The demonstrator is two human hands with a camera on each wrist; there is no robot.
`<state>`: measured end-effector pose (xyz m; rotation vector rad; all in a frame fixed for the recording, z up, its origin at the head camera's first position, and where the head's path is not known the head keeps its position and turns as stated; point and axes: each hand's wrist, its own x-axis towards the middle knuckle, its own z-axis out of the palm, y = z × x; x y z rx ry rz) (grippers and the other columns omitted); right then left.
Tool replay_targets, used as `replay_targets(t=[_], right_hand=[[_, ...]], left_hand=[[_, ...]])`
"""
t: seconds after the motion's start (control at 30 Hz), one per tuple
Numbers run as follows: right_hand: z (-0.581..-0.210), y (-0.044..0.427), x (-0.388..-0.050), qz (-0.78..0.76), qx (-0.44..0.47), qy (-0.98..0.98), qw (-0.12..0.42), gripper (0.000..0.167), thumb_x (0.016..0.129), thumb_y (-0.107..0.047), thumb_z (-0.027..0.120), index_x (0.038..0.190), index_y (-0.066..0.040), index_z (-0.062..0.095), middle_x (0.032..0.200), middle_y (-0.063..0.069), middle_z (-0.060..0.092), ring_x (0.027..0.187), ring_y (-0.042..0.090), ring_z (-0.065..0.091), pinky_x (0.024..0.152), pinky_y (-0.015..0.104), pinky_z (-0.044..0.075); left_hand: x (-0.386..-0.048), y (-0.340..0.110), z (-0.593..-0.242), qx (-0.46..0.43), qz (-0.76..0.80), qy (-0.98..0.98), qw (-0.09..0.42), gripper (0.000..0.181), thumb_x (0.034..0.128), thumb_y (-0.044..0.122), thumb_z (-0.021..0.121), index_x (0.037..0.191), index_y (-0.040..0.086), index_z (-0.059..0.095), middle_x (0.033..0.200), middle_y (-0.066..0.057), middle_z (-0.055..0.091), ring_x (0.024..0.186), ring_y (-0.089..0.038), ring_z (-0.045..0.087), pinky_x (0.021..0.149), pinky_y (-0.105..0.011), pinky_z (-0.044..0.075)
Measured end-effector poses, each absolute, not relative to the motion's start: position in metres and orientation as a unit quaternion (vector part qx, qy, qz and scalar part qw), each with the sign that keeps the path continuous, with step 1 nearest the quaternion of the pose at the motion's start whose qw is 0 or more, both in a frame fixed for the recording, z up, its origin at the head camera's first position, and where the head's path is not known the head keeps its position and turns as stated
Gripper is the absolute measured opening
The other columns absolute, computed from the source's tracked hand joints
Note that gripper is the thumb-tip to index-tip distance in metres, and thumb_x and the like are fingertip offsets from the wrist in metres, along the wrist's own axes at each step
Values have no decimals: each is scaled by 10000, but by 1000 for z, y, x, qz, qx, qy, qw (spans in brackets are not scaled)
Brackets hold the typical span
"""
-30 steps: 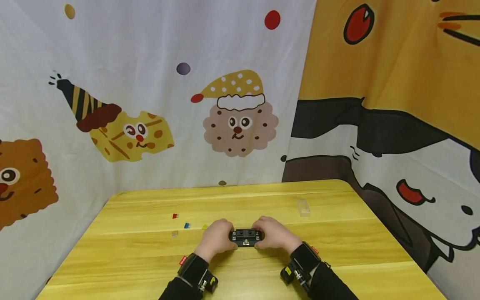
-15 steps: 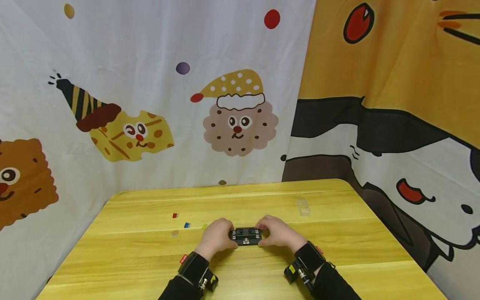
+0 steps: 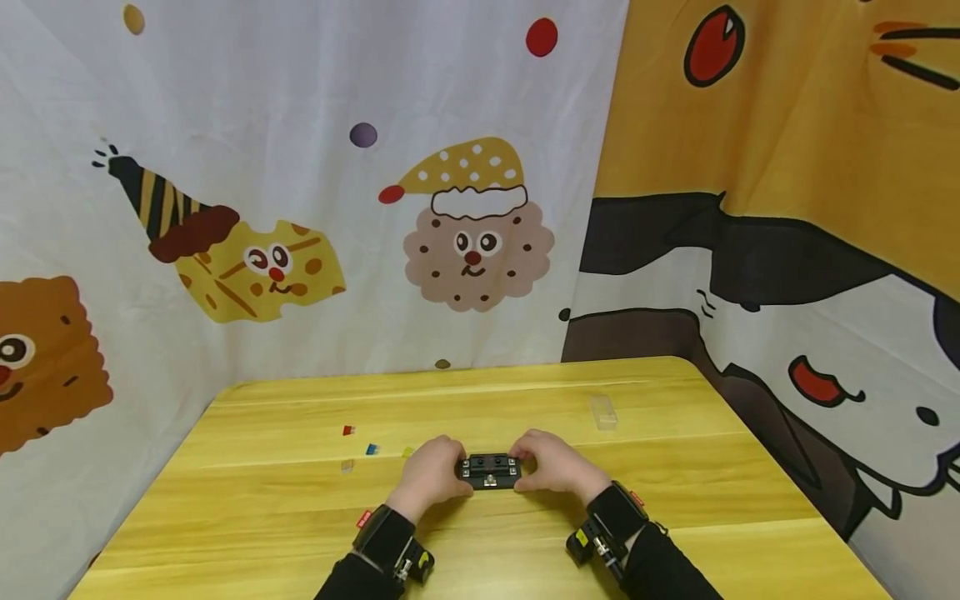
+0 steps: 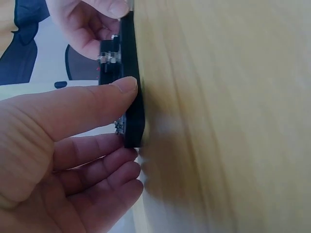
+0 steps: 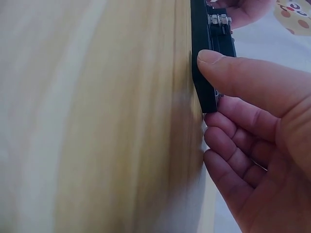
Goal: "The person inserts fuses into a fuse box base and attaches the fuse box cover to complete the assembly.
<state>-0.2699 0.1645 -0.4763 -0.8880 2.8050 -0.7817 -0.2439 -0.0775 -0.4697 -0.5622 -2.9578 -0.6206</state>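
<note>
A black block with metal screw terminals (image 3: pixel 490 472) lies on the wooden table between both hands. The left hand (image 3: pixel 430 478) grips its left end; in the left wrist view the thumb of the left hand (image 4: pixel 73 145) presses the side of the black block (image 4: pixel 132 111) and the other fingers curl at its end. At the right end, the right hand (image 3: pixel 557 465) holds the block the same way. In the right wrist view the right hand (image 5: pixel 262 116) has its thumb on the block's side (image 5: pixel 201 82), with fingertips round the end corner.
Left of the hands on the table (image 3: pixel 247 517) lie small pieces: red (image 3: pixel 348 431), blue (image 3: pixel 372 449), yellow (image 3: pixel 408 452) and a pale one (image 3: pixel 347 466). A clear plastic box (image 3: pixel 603 412) stands at the back right. Patterned curtains hang behind.
The right hand has shifted slightly to the right along the block's end since a second ago. The left hand keeps its grip, and the whole head view has drifted a little.
</note>
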Motion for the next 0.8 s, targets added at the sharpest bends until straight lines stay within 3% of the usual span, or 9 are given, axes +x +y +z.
replay_targets(t=[0.27,0.8], right_hand=[[-475,164,-270,-252,-303,918,45,440,742,-207,880,1108,-65,680,1032,-2,602,947,203,582,876,409,486],[-477,166,-271,-249,-308,917,42,442,742,-226,879,1106,-69,682,1034,-13,599,944,192,581,875,397,487]], left_hand=[[-241,-87,-467,-183,-254,-949,35,504,718,243,875,1102,-21,682,953,-89,647,850,-240,605,773,-421,512],[-235,-136,-458,-140,-272,-950,62,444,775,183,847,1112,-48,675,990,-149,663,886,-310,638,763,-448,522]])
